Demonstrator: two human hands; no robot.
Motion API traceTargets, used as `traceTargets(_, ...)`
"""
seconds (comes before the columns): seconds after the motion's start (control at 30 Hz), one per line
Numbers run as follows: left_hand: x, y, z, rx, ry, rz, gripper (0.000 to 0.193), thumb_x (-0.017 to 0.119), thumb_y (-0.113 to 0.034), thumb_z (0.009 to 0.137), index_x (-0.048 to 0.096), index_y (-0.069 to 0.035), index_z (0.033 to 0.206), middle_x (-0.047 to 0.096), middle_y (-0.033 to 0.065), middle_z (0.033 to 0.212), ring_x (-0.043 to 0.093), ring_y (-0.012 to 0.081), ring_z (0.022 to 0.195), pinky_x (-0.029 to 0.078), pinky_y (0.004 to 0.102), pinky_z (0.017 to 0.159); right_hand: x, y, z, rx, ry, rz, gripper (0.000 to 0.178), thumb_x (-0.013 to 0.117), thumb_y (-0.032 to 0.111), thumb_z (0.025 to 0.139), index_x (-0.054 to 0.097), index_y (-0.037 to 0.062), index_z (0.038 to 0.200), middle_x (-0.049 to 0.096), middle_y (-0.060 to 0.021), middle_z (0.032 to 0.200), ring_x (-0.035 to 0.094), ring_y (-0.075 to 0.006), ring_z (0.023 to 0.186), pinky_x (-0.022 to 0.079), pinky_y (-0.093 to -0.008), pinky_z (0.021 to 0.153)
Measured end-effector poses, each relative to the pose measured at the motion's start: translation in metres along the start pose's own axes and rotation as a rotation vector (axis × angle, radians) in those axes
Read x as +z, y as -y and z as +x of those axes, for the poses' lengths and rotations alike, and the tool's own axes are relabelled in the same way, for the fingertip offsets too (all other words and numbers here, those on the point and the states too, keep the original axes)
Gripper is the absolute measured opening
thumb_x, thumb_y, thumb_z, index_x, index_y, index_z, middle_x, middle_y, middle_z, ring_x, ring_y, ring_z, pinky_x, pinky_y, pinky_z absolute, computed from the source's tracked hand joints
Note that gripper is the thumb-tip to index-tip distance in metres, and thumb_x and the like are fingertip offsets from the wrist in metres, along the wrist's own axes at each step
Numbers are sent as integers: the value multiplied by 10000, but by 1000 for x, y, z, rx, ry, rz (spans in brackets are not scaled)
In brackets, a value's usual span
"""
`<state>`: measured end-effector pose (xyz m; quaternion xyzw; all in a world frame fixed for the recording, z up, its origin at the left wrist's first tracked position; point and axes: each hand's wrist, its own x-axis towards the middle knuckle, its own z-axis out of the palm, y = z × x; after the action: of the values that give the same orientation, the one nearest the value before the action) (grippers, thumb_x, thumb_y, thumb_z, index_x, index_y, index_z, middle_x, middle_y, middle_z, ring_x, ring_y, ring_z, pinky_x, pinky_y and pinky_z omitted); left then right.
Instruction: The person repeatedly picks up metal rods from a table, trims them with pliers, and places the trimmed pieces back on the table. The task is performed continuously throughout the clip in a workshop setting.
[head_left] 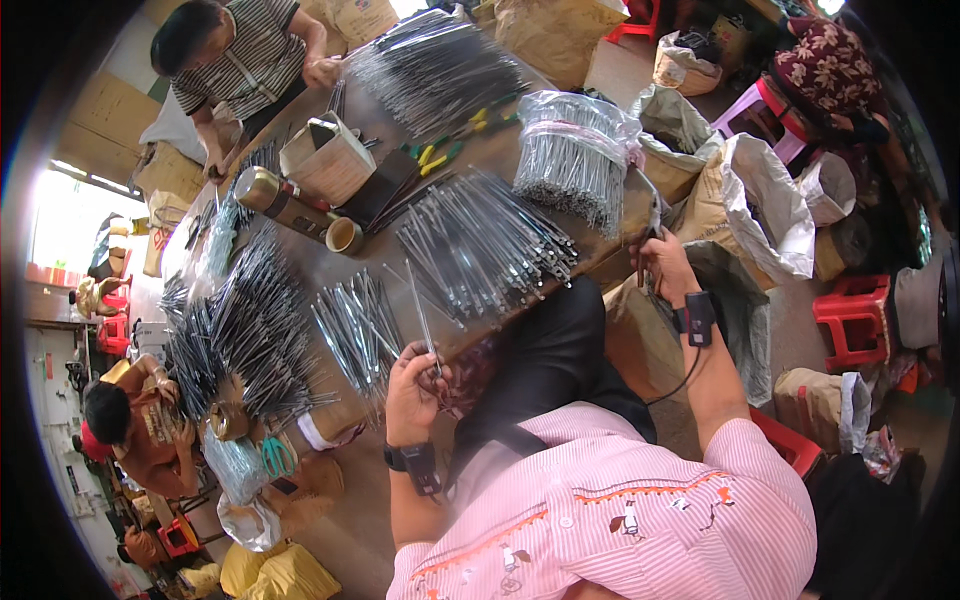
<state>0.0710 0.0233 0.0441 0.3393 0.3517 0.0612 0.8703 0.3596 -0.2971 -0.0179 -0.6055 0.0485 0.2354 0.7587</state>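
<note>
My left hand (412, 392) is closed, its fingertips pinching a thin metal strip (420, 312) that points up over the table's near edge. Close beside it lies a small bunch of metal strips (357, 325), and a larger spread of silvery strips (480, 240) sits farther right. Off to the right, past the table's edge, my right hand (666, 268) is closed around a slim metal tool (655, 208) with a dark handle end; its exact kind is unclear. A plastic-wrapped bundle of strips (572, 160) stands just left of that tool.
More strips (250, 320) cover the table's left side and far end (435, 75). A metal flask (270, 195), an open box (328, 160) and yellow-handled pliers (440, 157) stand or lie mid-table. Sacks (750, 205) crowd the right. Co-workers (240, 60) sit around; a red stool (855, 318) stands right.
</note>
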Motion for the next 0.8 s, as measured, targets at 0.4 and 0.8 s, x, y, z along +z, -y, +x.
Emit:
traceTargets(0.4,20,10,-7,46,56,95,142,593,-43,862,573,-51,1002,632,43,785,654,160,649,503,200,506,19,6,47,-408,-292,-780,275,661,118,714,579,-17,938,613,-149,785,586,-274,723,469,-359,651)
traceTargets(0.8,9,12,-17,34,-11,85,165,584,-32,870,572,-31,1034,630,60,792,649,163,659,496,191,515,4,40,23,286,436,515,108,562,105,934,573,35,1017,539,-21,790,577,-156,715,521,-301,672)
